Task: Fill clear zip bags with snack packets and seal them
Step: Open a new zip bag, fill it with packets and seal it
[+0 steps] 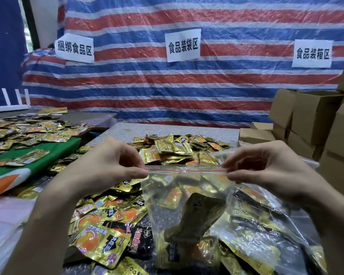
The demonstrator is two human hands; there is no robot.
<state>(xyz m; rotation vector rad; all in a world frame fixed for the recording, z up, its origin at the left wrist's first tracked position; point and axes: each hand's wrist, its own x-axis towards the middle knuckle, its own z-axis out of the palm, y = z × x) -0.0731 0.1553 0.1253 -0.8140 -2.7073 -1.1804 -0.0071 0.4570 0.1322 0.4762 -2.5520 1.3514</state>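
Found clear zip bag [197, 205] hanging above the table [167, 128], over a heap of loose packets [107, 225]. Noted left hand [107, 165] pinching the left end of the zip strip [187, 171] between thumb and forefinger, other fingers curled, and right hand [266, 169] pinching the right end likewise. Saw strip drawn taut and level between the two pinches; cannot tell whether pressed closed along its whole run. Saw a few snack packets [195, 219] sagging in the bag's lower part. Judged film thin, soft and slick, load light but apt to shift toward one corner. Recommend taking hold only at the stiffer strip, never the limp body, and running a pinch along the red line with the opposite end anchored. Risk: packet edge caught in the track, leaving a gap.
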